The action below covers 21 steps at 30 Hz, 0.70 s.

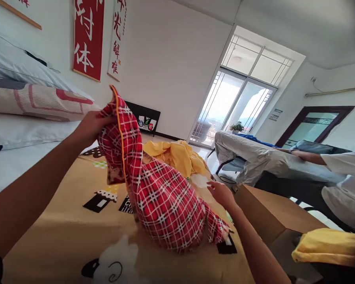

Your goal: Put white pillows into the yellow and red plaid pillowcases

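Observation:
My left hand [92, 128] is closed on a bunched edge of a red plaid cloth [168, 201] and lifts that end off the bed. White lines cross the plaid, and orange trim runs down the raised edge. The lower part of the cloth bulges and rests on a tan printed bed sheet [62, 228]; its exact kind I cannot make out. My right hand [221, 194] is right of the cloth, apart from it, with fingers extended and nothing seen in them. Beyond the plaid lies a crumpled yellow cloth [180, 156].
White folded bedding [32, 130] and a patterned pillow [44, 100] are stacked at left. An open cardboard box [278, 209] stands at right, near another yellow cloth [328, 246]. Another person's arm [309, 156] reaches over a plastic-covered table [272, 161].

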Each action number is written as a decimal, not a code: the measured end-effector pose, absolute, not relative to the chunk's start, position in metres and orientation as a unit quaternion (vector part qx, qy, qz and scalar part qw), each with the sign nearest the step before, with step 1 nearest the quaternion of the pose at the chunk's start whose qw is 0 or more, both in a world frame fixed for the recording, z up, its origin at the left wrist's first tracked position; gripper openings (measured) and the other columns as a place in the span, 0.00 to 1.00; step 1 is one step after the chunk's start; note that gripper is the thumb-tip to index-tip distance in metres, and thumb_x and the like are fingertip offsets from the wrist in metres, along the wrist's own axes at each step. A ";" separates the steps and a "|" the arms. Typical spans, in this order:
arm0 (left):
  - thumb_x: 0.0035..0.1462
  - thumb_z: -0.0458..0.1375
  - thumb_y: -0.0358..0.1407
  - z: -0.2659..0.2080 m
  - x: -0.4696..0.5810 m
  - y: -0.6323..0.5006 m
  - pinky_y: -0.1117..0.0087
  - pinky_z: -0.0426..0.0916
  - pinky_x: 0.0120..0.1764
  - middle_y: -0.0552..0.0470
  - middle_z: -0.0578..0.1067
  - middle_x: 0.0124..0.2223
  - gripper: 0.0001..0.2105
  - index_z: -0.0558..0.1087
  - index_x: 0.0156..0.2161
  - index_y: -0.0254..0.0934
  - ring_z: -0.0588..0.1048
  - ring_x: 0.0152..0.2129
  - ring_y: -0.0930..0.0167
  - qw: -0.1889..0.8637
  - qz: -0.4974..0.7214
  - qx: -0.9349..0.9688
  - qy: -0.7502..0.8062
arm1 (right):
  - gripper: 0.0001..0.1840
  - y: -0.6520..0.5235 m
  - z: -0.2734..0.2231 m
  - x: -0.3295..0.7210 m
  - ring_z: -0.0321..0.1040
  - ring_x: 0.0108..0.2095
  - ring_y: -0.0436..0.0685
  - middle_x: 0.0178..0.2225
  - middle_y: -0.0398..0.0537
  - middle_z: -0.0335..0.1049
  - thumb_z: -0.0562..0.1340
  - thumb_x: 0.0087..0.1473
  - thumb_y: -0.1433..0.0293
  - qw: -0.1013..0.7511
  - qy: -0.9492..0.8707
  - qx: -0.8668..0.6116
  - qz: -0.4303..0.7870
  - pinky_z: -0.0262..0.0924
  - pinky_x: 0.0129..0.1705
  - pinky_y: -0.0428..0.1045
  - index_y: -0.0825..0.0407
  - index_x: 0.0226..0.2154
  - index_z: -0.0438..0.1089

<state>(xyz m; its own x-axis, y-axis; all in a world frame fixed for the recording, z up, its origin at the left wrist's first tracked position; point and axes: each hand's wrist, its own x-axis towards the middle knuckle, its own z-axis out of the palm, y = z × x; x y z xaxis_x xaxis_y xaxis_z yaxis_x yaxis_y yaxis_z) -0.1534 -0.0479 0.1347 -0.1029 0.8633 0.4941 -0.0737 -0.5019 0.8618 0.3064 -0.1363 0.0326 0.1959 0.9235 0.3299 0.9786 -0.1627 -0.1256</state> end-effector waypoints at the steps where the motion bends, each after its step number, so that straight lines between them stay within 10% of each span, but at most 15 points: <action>1: 0.41 0.68 0.41 0.134 -0.146 -0.046 0.65 0.68 0.34 0.48 0.77 0.30 0.24 0.73 0.41 0.22 0.73 0.26 0.69 0.365 0.635 0.575 0.363 | 0.15 -0.139 0.025 0.277 0.73 0.35 0.56 0.35 0.50 0.77 0.54 0.59 0.64 0.161 -0.649 -0.738 -0.089 0.62 0.37 0.49 0.49 0.39 0.75; 8: 0.41 0.66 0.48 0.142 -0.111 -0.039 0.73 0.61 0.25 0.53 0.74 0.23 0.20 0.75 0.29 0.30 0.69 0.20 0.72 0.267 0.628 0.636 0.361 | 0.36 -0.191 -0.030 0.089 0.71 0.28 0.65 0.27 0.60 0.73 0.47 0.55 0.40 0.114 -0.813 -0.559 -0.116 0.62 0.29 0.56 0.52 0.37 0.73; 14: 0.43 0.65 0.49 0.166 -0.120 -0.051 0.74 0.59 0.23 0.52 0.73 0.23 0.20 0.76 0.29 0.29 0.68 0.20 0.73 0.181 0.654 0.627 0.383 | 0.13 -0.136 -0.036 0.104 0.74 0.32 0.64 0.30 0.62 0.75 0.54 0.57 0.71 0.048 -0.745 -0.657 -0.105 0.61 0.30 0.52 0.56 0.35 0.74; 21: 0.40 0.68 0.47 0.196 -0.158 -0.050 0.69 0.66 0.28 0.50 0.75 0.26 0.20 0.77 0.31 0.29 0.71 0.23 0.70 0.191 0.705 0.569 0.377 | 0.12 -0.093 0.051 0.194 0.71 0.32 0.59 0.32 0.56 0.75 0.55 0.51 0.71 0.174 -0.670 -0.703 -0.160 0.55 0.31 0.48 0.52 0.33 0.75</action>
<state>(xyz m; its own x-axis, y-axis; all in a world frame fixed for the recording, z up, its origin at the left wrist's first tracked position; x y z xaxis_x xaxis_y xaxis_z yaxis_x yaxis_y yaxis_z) -0.1575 -0.0497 0.1962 -0.2787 0.6982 0.6594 0.1593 -0.6435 0.7487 0.1939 -0.0927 0.0507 0.0500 0.8874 0.4582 0.9987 -0.0403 -0.0310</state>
